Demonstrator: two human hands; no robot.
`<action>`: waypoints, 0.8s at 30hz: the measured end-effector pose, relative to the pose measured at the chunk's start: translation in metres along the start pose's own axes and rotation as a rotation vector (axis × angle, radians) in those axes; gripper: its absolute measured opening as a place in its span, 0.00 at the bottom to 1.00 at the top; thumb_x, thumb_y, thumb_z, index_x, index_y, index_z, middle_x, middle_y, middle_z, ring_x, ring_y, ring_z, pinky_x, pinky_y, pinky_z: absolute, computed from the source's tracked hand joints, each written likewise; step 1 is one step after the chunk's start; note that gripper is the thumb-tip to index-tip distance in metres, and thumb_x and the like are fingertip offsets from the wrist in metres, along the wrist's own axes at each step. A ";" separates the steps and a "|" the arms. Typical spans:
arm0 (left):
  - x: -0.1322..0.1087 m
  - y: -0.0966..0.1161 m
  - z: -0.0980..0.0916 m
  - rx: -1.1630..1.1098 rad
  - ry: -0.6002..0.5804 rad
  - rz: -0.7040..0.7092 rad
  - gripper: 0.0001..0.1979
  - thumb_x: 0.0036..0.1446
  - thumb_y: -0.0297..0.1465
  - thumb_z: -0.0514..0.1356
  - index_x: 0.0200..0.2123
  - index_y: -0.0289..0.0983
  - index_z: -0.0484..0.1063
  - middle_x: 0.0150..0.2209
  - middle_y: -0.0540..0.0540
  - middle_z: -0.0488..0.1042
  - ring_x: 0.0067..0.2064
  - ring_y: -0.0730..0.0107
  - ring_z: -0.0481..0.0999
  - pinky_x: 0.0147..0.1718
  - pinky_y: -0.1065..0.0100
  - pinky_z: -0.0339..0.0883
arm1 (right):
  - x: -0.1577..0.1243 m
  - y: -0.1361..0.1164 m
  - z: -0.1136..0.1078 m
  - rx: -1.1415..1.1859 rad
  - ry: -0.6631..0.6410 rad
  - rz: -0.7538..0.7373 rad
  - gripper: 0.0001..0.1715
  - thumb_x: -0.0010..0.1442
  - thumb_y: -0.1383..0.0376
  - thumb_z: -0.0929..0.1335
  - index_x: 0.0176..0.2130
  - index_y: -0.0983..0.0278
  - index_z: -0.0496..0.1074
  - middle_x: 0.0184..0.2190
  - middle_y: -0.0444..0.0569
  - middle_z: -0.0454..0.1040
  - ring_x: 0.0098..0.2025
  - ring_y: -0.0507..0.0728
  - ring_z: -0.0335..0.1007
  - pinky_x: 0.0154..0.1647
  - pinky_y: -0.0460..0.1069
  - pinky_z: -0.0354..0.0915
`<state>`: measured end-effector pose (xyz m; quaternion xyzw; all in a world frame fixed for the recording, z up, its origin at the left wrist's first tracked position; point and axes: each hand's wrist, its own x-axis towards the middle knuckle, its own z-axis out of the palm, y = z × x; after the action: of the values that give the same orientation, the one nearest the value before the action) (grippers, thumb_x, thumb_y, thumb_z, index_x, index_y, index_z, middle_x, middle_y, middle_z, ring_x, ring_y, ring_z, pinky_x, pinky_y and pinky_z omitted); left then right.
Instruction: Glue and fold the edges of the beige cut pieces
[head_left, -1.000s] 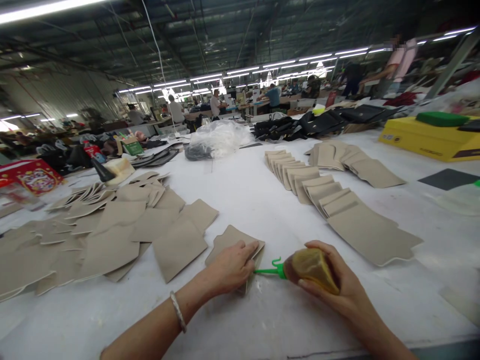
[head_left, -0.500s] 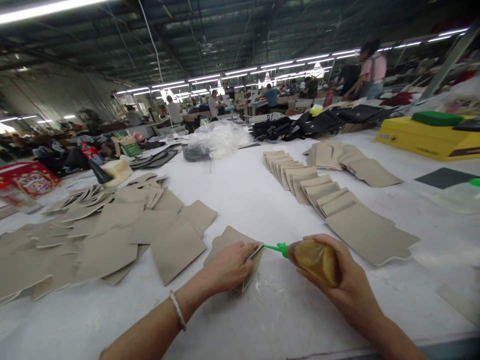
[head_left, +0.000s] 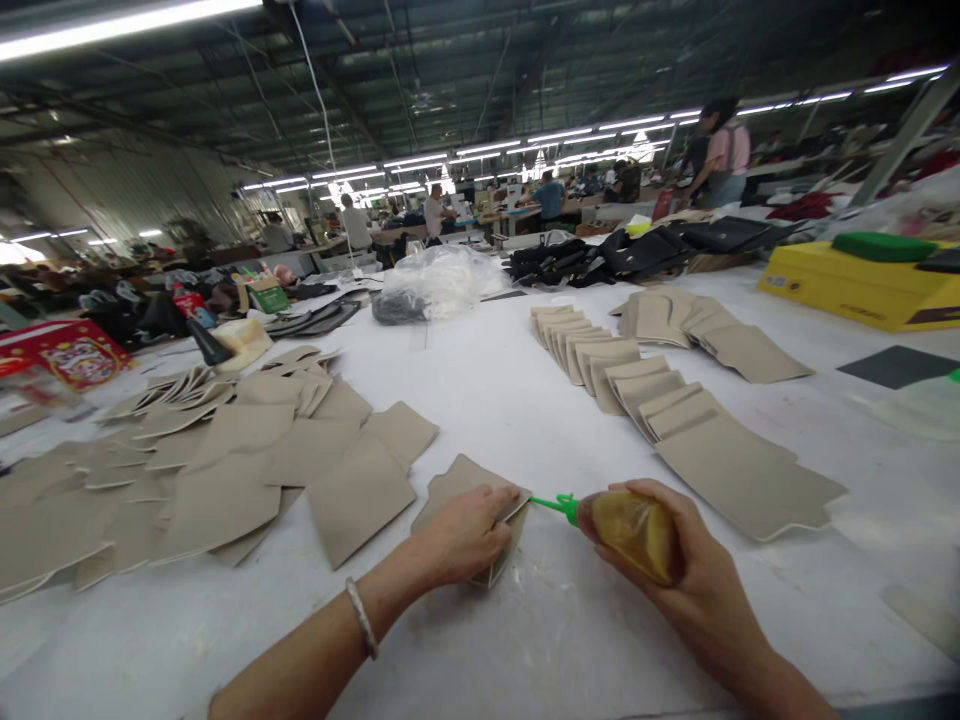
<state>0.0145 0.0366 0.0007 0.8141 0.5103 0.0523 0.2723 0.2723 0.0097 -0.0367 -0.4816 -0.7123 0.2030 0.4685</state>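
Note:
My right hand (head_left: 694, 570) is wrapped round a squeeze bottle (head_left: 634, 530) of amber liquid, probably glue. The bottle lies on its side in the grip, and its thin green nozzle (head_left: 551, 503) points left. The nozzle tip meets the right corner of a beige leather-like piece (head_left: 461, 485), which looks folded or doubled. On that piece lies my left hand (head_left: 465, 535), index finger stretched toward the nozzle tip and the other fingers curled at the edge. Its thumb is mostly hidden. A bracelet (head_left: 361, 618) circles the left wrist.
Loose beige pieces (head_left: 225, 450) are heaped on the white table (head_left: 480, 400) at left. Overlapping rows of pieces (head_left: 750, 470) fan out at right. Farther back are a clear plastic bag (head_left: 442, 280), black pieces (head_left: 555, 258) and a yellow box (head_left: 840, 285). Several people work beyond.
The view has shifted slightly. Both hands keep nearly the same pose, with the nozzle tip still at the piece's corner. A person in the background at right has shifted left in view.

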 end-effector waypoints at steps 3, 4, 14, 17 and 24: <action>0.000 0.001 -0.001 -0.002 -0.002 -0.002 0.28 0.55 0.27 0.48 0.60 0.41 0.62 0.58 0.45 0.68 0.56 0.60 0.69 0.57 0.62 0.60 | -0.002 0.000 0.000 0.019 0.012 0.041 0.28 0.59 0.55 0.72 0.54 0.55 0.61 0.48 0.46 0.68 0.47 0.59 0.67 0.48 0.49 0.63; 0.000 0.002 -0.001 -0.001 -0.004 -0.006 0.29 0.55 0.27 0.48 0.61 0.41 0.61 0.57 0.45 0.68 0.56 0.60 0.69 0.56 0.62 0.60 | -0.003 0.001 0.000 0.020 0.032 0.047 0.28 0.59 0.54 0.72 0.54 0.55 0.61 0.49 0.46 0.67 0.47 0.59 0.67 0.48 0.49 0.62; -0.001 0.005 -0.002 -0.010 0.001 -0.031 0.29 0.55 0.29 0.49 0.61 0.38 0.61 0.55 0.42 0.70 0.56 0.58 0.69 0.57 0.60 0.59 | -0.005 -0.003 0.003 0.027 0.038 0.154 0.28 0.58 0.52 0.71 0.53 0.55 0.62 0.47 0.44 0.67 0.44 0.57 0.67 0.44 0.47 0.63; -0.002 0.006 -0.003 -0.017 0.001 -0.036 0.29 0.55 0.29 0.49 0.62 0.38 0.61 0.55 0.41 0.70 0.55 0.57 0.69 0.57 0.60 0.59 | -0.015 -0.009 0.004 0.069 -0.010 0.169 0.28 0.58 0.52 0.71 0.53 0.55 0.61 0.46 0.44 0.67 0.43 0.57 0.67 0.44 0.46 0.64; -0.002 0.006 -0.001 -0.002 0.005 -0.042 0.30 0.56 0.30 0.49 0.62 0.37 0.60 0.53 0.39 0.70 0.54 0.54 0.70 0.56 0.57 0.61 | -0.028 -0.018 0.005 0.178 -0.067 0.270 0.29 0.57 0.51 0.71 0.53 0.57 0.62 0.44 0.45 0.70 0.42 0.59 0.70 0.41 0.47 0.66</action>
<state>0.0182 0.0326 0.0051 0.8027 0.5280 0.0493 0.2730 0.2611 -0.0223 -0.0388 -0.5225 -0.6355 0.3426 0.4537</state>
